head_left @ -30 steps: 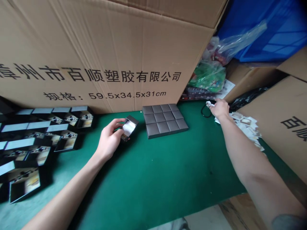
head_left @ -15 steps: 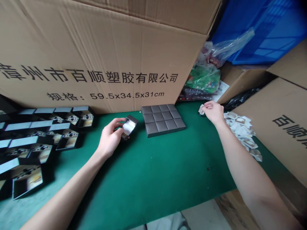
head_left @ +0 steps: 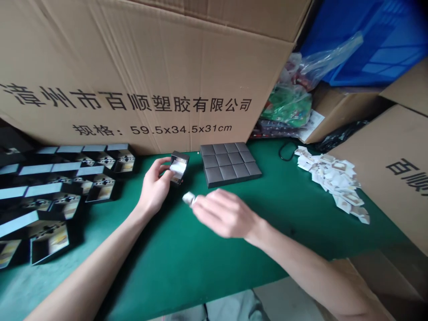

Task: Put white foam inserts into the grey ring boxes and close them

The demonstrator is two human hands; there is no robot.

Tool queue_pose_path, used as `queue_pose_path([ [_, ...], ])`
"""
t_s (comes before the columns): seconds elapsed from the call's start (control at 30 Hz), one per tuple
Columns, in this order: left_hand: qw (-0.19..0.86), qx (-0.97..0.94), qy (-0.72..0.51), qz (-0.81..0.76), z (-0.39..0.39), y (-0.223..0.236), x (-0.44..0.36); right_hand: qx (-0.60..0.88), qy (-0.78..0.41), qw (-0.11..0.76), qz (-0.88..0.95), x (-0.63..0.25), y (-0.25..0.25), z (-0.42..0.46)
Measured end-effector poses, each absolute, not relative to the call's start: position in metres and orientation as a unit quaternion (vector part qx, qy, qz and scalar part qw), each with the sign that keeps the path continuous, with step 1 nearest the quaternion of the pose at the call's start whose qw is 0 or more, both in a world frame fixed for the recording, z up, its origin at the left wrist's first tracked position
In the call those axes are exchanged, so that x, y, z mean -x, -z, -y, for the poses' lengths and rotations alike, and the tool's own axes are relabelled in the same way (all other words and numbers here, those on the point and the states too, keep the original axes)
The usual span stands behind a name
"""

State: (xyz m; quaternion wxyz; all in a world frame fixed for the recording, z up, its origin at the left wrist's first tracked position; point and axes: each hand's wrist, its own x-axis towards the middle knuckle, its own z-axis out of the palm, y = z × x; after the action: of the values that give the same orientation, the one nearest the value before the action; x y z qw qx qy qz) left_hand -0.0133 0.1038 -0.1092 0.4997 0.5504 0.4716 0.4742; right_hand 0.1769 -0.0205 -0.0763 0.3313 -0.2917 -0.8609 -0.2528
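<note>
My left hand [head_left: 155, 183] grips a small black hinged box [head_left: 179, 167] by its left side; its lid is up and a pale lining shows inside. In my right hand [head_left: 227, 213], pinched between thumb and fingers, is a small white insert [head_left: 189, 199], blurred by motion. It is just in front of the box and apart from it. To the right of the box lies a block of closed dark boxes [head_left: 230, 164] set side by side. A loose pile of white inserts [head_left: 334, 178] is spread at the right of the green table [head_left: 187, 267].
Rows of open black boxes [head_left: 100, 183] stand at the left. A large printed carton [head_left: 150, 67] rises behind, another carton [head_left: 397, 165] at the right. A thin black loop [head_left: 286, 152], plastic bags [head_left: 287, 104] and a blue crate [head_left: 384, 53] are at the back right.
My right hand has moved left from the pile of inserts, carrying a white insert towards the box. My left hand still holds the open box, now turned more upright.
</note>
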Motion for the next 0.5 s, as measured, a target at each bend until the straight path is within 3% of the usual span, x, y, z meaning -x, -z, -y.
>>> queue_pose_path([
  [0.2,0.496,-0.567,-0.462,-0.468,-0.104,0.113,0.016,0.172,0.187,0.366,0.895,-0.142,0.109,0.045],
  [0.4,0.495,-0.569,-0.458,-0.47,-0.1,0.111,0.016,0.364,-0.075,0.362,0.855,-0.14,0.106,0.039],
  [0.5,0.498,-0.568,-0.457,-0.469,-0.1,0.11,0.015,0.402,-0.123,0.328,0.846,-0.132,0.109,0.033],
])
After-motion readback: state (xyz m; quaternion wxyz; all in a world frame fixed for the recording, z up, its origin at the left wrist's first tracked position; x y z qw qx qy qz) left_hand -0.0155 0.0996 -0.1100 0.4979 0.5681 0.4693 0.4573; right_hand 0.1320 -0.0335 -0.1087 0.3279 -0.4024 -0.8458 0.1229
